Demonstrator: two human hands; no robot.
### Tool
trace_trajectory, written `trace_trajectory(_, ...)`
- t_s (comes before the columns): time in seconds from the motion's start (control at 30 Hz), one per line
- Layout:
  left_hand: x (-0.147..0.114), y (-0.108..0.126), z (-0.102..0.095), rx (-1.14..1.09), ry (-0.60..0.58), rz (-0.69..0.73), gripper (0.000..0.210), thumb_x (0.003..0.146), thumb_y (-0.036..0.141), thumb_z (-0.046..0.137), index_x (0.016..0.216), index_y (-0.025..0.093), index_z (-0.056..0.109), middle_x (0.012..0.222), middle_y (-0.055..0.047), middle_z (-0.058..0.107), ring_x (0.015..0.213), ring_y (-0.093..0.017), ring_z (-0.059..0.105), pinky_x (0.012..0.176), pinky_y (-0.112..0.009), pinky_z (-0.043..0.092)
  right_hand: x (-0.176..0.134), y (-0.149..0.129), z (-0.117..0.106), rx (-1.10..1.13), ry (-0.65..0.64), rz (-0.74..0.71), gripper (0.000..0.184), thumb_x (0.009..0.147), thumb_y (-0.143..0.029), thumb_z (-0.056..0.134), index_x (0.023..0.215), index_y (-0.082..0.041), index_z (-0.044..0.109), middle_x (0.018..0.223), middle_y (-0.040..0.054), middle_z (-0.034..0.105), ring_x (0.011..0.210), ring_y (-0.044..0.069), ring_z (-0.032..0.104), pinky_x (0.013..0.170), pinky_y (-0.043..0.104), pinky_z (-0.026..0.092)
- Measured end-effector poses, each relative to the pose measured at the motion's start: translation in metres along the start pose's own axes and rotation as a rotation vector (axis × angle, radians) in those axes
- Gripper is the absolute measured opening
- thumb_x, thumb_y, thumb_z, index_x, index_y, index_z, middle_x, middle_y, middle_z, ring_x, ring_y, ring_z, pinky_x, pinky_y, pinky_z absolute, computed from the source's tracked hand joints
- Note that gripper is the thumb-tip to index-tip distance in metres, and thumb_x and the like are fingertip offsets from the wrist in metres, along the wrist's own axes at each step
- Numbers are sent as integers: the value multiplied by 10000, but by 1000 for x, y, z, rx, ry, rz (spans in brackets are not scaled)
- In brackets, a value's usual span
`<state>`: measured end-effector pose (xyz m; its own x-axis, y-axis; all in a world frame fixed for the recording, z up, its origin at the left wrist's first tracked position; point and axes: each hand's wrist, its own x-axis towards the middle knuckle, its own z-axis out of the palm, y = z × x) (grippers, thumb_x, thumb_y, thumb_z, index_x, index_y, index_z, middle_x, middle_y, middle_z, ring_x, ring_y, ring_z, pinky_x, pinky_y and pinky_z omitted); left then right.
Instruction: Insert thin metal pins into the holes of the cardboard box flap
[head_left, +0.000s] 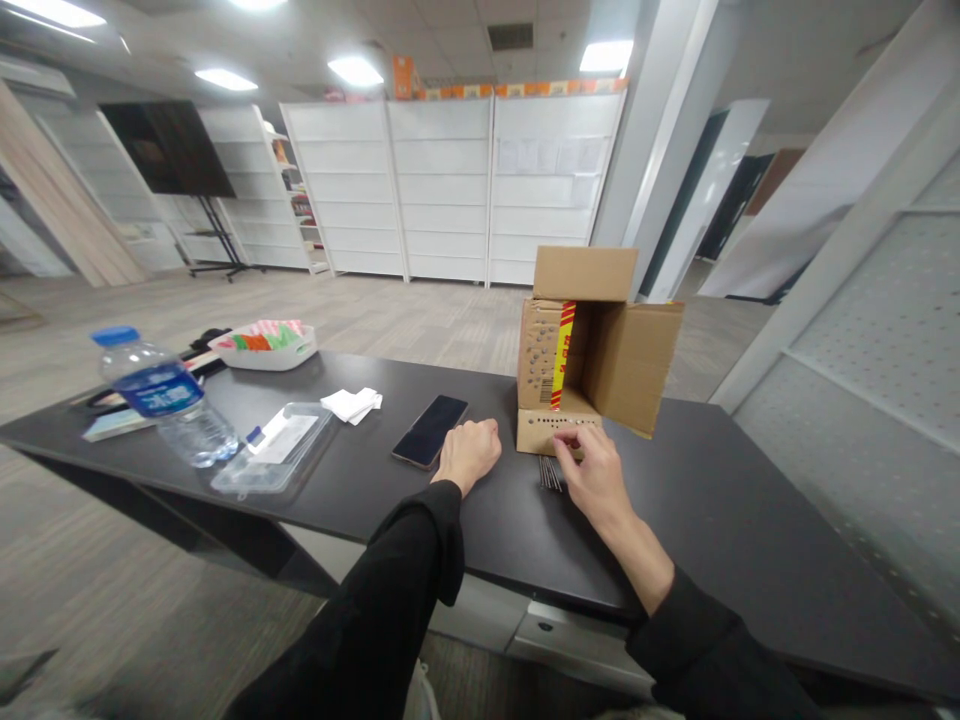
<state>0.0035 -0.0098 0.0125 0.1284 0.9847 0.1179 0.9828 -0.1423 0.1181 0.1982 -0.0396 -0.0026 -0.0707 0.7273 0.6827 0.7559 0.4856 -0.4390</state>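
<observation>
A cardboard box [531, 350] stands on its side on the dark desk, its opening facing me and flaps spread. Small holes or studs dot its left flap, and a row of dark holes runs along the lower front flap [534, 430]. My right hand [596, 470] is at that lower flap, thumb and fingers pinched together; whatever is between them is too small to make out. Just below the flap lie several thin metal pins [550, 474], possibly nails or screws. My left hand [470, 452] rests curled on the desk beside a black phone [430, 430], its fingertips mostly hidden.
To the left are a crumpled white tissue [352, 404], a clear plastic case [281, 450] and a tilted water bottle [169, 400] with a blue cap. Farther back stands a white basket [266, 358] with colourful contents. A perforated partition [877, 370] borders the desk on the right.
</observation>
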Motion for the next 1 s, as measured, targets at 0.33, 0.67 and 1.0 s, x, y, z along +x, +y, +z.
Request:
trace_trajectory(0.33,-1,2,-3,-13,-24,-19,382,931,268,296,1019,216,663,973,-127,705,939,-255,674,798,-344,481,-28,-21,-2,-26,-186,-129,147,930,-236,481,809,-209,560,814,41,618,814,206,554,726,326,359)
trace_trajectory(0.67,0,0,0,-6,-7,-7,373,927,268,304,1001,216,665,944,-117,708,914,-246,678,781,-324,477,-30,-24,1,-59,-268,-135,152,931,-198,485,785,-206,524,814,28,610,821,192,544,757,322,331)
trace_trajectory(1.0,-1,1,-2,-13,-14,-16,378,921,268,300,1002,214,666,953,-121,706,920,-254,674,779,-333,476,-30,-25,1,-95,-305,-121,170,934,-203,479,772,-204,529,822,32,616,829,193,537,760,323,322)
